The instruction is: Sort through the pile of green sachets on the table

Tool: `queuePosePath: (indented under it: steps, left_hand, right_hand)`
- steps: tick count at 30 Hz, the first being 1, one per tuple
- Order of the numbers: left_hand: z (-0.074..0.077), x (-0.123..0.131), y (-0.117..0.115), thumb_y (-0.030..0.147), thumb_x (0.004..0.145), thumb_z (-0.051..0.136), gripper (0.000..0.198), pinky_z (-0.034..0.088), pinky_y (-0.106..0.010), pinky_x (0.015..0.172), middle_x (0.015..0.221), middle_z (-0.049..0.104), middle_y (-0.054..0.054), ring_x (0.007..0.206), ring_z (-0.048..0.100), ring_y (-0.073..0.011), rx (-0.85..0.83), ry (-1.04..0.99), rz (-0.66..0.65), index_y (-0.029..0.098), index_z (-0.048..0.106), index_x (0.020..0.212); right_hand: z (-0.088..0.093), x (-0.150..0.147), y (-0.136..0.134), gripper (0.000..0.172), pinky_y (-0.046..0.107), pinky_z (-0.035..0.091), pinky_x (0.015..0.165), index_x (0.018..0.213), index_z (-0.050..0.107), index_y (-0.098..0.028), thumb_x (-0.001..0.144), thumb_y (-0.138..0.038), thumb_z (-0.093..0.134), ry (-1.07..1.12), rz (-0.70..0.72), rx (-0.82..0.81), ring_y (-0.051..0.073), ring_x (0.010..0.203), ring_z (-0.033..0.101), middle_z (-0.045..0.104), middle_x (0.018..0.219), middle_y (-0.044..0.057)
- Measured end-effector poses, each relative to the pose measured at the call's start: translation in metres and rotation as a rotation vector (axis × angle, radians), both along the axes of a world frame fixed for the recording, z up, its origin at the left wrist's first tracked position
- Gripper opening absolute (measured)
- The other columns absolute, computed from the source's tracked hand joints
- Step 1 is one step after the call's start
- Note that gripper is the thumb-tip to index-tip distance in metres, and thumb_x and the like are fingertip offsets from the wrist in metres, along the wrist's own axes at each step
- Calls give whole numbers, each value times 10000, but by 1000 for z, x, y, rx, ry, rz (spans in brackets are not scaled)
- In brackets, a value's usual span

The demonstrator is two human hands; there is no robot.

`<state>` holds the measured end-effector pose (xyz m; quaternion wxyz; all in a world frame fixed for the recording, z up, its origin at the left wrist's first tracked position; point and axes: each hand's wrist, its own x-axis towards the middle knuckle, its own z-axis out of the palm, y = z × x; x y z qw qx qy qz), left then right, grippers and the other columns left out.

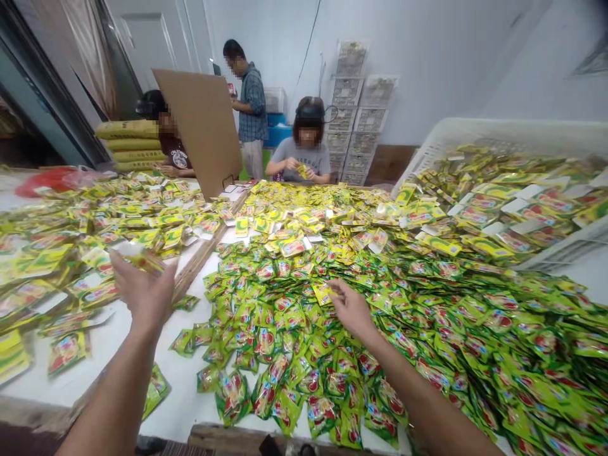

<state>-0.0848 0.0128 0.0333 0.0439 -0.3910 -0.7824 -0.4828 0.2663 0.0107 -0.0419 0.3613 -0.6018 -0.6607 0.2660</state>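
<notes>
My left hand [145, 288] is raised over the left side of the table, its fingers closed on a small stack of yellow-green packets [142, 259]. My right hand [350, 307] reaches into the big heap of green and yellow sachets [294, 316] and pinches one yellow sachet [323, 292] at its edge. Sachets lie spread all around both hands.
A wooden-edged board [199, 259] with sorted packets lies at left. At right, a white plastic crate [560, 247] is full of sachets. A brown cardboard sheet [202, 130] stands upright at the back. Three people work at the far side, with stacked baskets [354, 107] behind them.
</notes>
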Motion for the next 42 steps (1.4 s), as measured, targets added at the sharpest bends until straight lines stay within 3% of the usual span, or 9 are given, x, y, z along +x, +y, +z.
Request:
queuePosePath:
  steps: [3,6,10,13,17,20,26,32,42]
  left_hand:
    - [7,20,25,369,713,643,845,274,-459,1053,1433,318,-186,1299,313,-330,-31,85,-87,112,206,1390]
    - [-16,67,48,426,787,542,666,402,-425,939,1263,539,-167,1144,513,-315,-290,92,-364,144,328,1351]
    - [-59,109,78,408,735,612,594,444,-385,805,1039,658,-187,987,599,-324,-568,120,-538,118,479,1236]
    - [-77,117,84,318,679,677,430,433,-341,761,914,688,-144,926,612,-304,-572,115,-596,147,609,1067]
    - [-81,111,66,338,711,641,383,420,-296,671,735,671,-53,769,619,-242,-480,68,-606,197,612,1065]
    - [-79,107,43,425,762,562,373,404,-253,585,679,635,-6,638,587,-178,-390,-18,-604,208,603,1063]
    - [-79,132,-16,405,628,699,310,407,-219,548,715,633,18,582,549,-120,-198,-734,-869,184,610,826]
    - [-86,161,-55,281,547,756,337,424,-215,558,672,634,25,551,550,-104,-310,-1177,-959,158,622,830]
    - [-80,172,-57,289,651,652,249,428,-218,616,775,682,-39,652,568,-127,-309,-1254,-1139,135,699,842]
  right_hand:
    - [-15,13,27,445,423,387,901,1220,518,-194,781,-259,555,-242,-18,-31,276,1133,487,555,1227,115]
    - [-26,10,35,517,445,337,900,1216,529,-211,714,-234,651,-428,35,-51,310,1180,416,558,1221,111]
    - [-28,6,25,248,405,356,827,978,629,-207,730,-206,617,-431,-15,59,288,1039,488,640,999,82]
    - [-25,11,10,100,349,395,762,847,602,-185,781,-215,533,-293,23,181,247,890,534,623,872,77]
    - [-20,14,-12,163,285,402,603,794,556,-184,814,-336,501,-86,-19,221,195,699,533,569,790,53]
    - [-13,7,-23,267,252,375,506,788,547,-190,771,-456,562,150,-112,94,147,567,489,563,749,21]
    - [6,-21,-33,362,248,442,592,721,552,-182,580,-453,747,636,-26,-73,151,655,535,570,693,2]
    - [-1,-29,-41,366,208,361,457,662,528,-183,537,-412,784,697,-26,-205,97,479,449,529,553,-43]
    - [-11,-28,-53,356,224,390,487,638,525,-187,582,-465,741,593,-62,-146,119,526,469,513,575,-35]
